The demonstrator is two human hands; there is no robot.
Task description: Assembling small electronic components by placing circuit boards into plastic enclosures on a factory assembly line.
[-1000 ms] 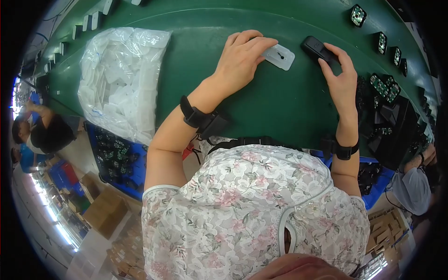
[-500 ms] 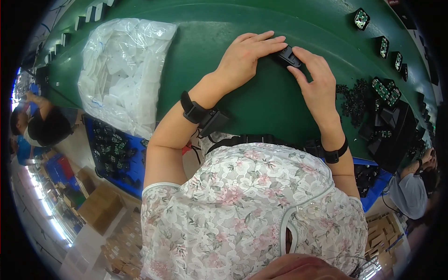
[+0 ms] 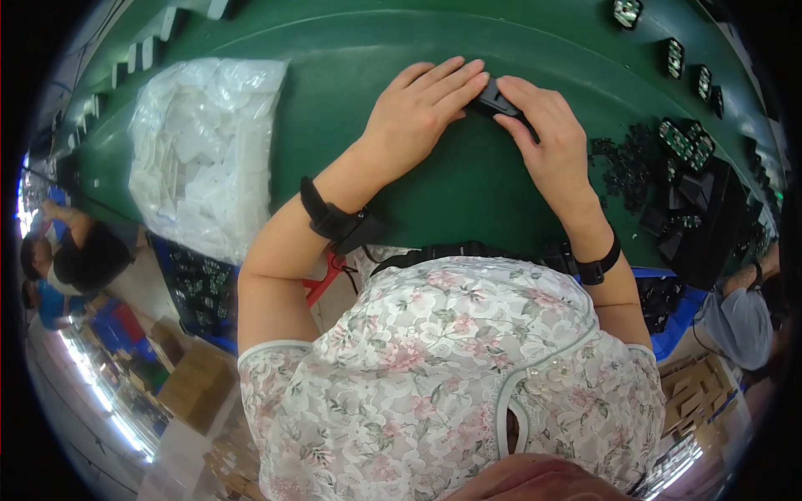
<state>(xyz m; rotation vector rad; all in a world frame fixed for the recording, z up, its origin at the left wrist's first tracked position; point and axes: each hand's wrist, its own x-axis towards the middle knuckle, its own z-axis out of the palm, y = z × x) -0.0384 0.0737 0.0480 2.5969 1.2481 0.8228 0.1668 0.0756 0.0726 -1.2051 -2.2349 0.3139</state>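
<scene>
A small black plastic casing point(image 3: 499, 102) is on the green work surface, between my two hands. My left hand point(image 3: 419, 113) reaches over its left end with the fingers fairly straight and close together; the thumb, partly hidden, is by its near side. My right hand point(image 3: 549, 134) grips the other end between thumb and bent fingers. The fingers cover both ends of the casing, and its underside is out of sight. Each wrist wears a black strap with a small black box.
To the left lies a clear plastic bag point(image 3: 205, 159) of white translucent pieces. Small black parts point(image 3: 628, 171) are heaped at right, beside green circuit boards point(image 3: 687, 144) and black housings point(image 3: 693, 192). Blue bins point(image 3: 681, 326) stand below the edge. Units line the far side; people sit at both sides.
Both hands and the black casing have shifted slightly left in the picture. The view has moved a little too. The hold on the casing looks much the same.
</scene>
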